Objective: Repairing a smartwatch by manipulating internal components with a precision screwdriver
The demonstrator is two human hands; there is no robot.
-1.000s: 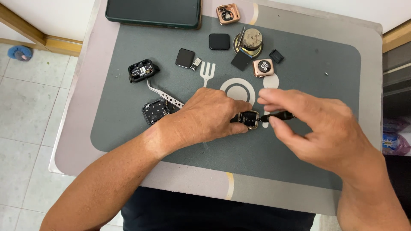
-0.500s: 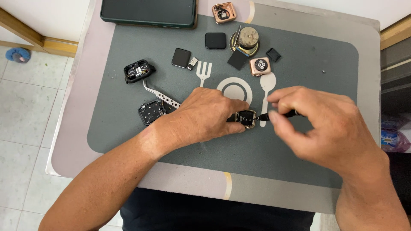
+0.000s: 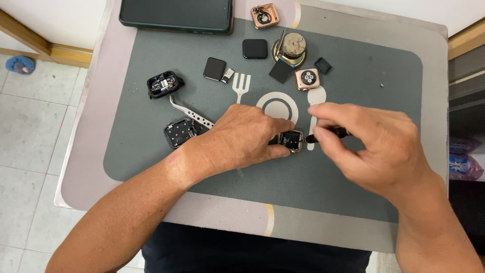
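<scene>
The left hand (image 3: 237, 139) lies flat on the grey mat (image 3: 151, 151), its fingers pressed together and pinching a small gold-rimmed watch case (image 3: 291, 140) against the mat near the middle, just at 6 o'clock of the printed plate symbol. The right hand (image 3: 376, 149) comes in from 3 o'clock, fingers pinched on a thin black tool (image 3: 328, 134) whose tip touches, or all but touches, the right edge of the case.

To do this well, I judge that the left hand should keep the case pinned flat so it cannot skate, while the tool works at a shallow angle with light pressure; a slip would send the tip toward the left fingertips, so they are better kept off the tool's line.

Loose parts crowd the far side: at 12 o'clock a rose-gold watch body (image 3: 307, 79), a black square screen (image 3: 254, 48), a round brass movement (image 3: 291, 48) and a small black square part (image 3: 323, 65); at 10 o'clock steel tweezers (image 3: 191, 109), an opened black module (image 3: 180, 133) and another black case (image 3: 162, 84). A dark tablet (image 3: 177, 15) lies at the far edge of the desk (image 3: 81, 167), touching nothing else. Open room lies toward 5 and 6 o'clock, where the mat runs bare to the near edge; the right-hand edge of the desk is near the right wrist
</scene>
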